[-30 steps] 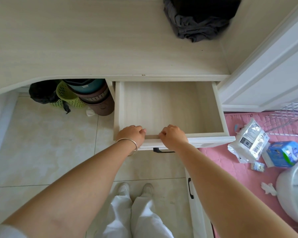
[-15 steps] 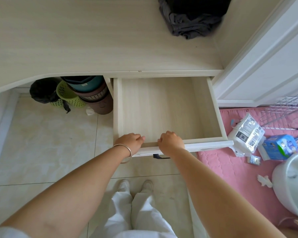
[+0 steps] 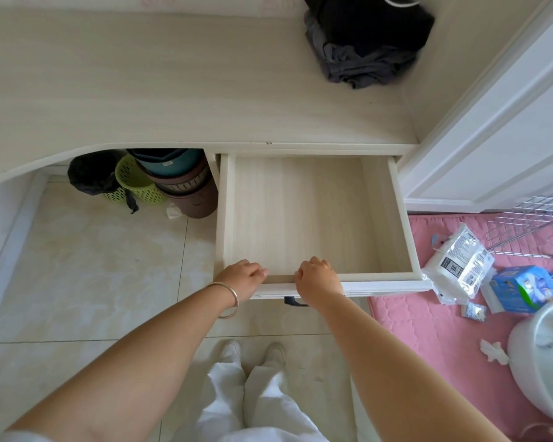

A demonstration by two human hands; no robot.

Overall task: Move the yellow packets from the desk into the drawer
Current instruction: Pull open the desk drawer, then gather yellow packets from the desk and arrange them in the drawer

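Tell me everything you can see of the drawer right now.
The drawer is a pale, wood-look box with cream-white side walls and a white front panel, pulled far out from under the desk top. Nothing shows inside it; no yellow packets are in view. A dark handle peeks out below the front. The left hand and right hand both curl their fingers over the front edge, knuckles up.

I see a desk point(image 3: 173, 90) of pale wood-grain laminate, matt and smooth, and the drawer point(image 3: 300, 215) matches it. The floor tiles point(image 3: 93, 256) look glossy. A metal bangle point(image 3: 229, 298) shines on my left wrist. Crumpled dark cloth point(image 3: 364, 52) lies on the desk; the pink mat point(image 3: 428, 330) looks quilted.
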